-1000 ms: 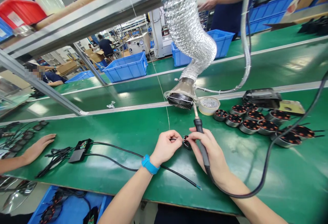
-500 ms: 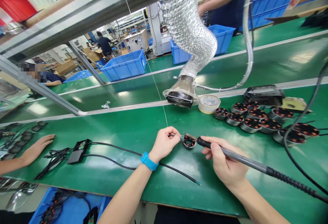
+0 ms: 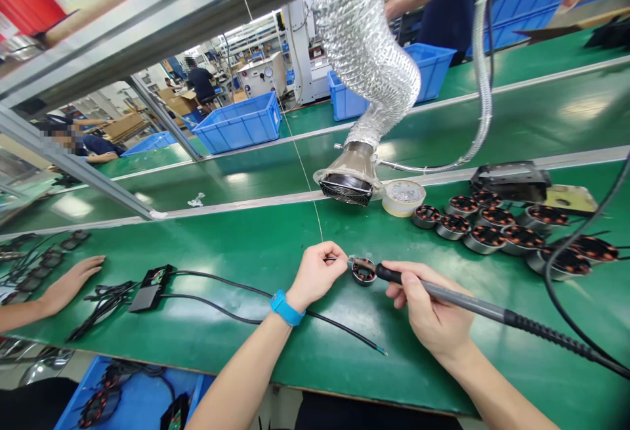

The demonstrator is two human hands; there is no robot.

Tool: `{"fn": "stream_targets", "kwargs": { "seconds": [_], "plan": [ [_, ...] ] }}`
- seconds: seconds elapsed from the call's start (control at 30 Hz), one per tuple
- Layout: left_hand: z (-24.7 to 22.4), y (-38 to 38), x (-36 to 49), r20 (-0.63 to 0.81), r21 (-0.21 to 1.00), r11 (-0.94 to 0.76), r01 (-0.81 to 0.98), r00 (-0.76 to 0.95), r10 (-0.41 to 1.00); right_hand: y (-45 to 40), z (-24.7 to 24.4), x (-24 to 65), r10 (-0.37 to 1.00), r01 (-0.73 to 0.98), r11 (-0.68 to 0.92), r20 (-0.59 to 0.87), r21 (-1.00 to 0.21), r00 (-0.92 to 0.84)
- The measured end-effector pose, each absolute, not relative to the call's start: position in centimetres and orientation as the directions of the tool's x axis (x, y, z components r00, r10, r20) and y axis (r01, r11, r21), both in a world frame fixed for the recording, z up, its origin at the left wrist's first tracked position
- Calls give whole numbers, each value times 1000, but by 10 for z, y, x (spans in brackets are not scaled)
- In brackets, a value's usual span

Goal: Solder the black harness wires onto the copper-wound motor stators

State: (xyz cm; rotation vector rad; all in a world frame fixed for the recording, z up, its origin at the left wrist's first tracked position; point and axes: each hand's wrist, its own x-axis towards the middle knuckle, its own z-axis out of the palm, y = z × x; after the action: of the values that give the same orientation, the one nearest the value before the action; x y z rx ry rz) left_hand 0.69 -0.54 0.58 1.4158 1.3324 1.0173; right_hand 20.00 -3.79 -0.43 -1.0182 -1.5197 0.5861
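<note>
My right hand (image 3: 433, 308) is closed around a soldering iron (image 3: 443, 292), its tip pointing left over a small round motor stator (image 3: 364, 278) with copper windings. The stator lies on the green bench. My left hand (image 3: 319, 269), with a blue wristband (image 3: 287, 308), pinches a thin dark wire just left of the stator. The wire's end meets the iron's tip at the stator's upper left rim. A fine pale strand (image 3: 319, 220) hangs from above down to my left hand. Beneath my left wrist runs a black cable (image 3: 349, 333) with a bare coloured end.
Several stators (image 3: 485, 239) stand at the right beside a round tub (image 3: 403, 197). A fume extractor (image 3: 347, 184) hangs above the bench. At the left lie a black box (image 3: 150, 291) with cables and a co-worker's hand (image 3: 73, 282). A blue bin (image 3: 142, 397) sits below.
The iron's tip has shifted slightly left and down, onto the wire end at the stator's rim. My left hand has hardly moved.
</note>
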Motion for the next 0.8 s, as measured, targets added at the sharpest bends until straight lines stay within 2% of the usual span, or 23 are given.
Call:
{"fn": "stream_targets", "kwargs": {
  "seconds": [0.5, 0.8],
  "plan": [
    [5, -5, 5, -13, 968, -8, 251, 79, 997, -39, -6, 200, 855, 212, 485, 511, -848, 90],
    [4, -5, 5, -6, 968, -15, 251, 80, 997, -38, -7, 200, 849, 242, 493, 522, -836, 76]
  ]
}}
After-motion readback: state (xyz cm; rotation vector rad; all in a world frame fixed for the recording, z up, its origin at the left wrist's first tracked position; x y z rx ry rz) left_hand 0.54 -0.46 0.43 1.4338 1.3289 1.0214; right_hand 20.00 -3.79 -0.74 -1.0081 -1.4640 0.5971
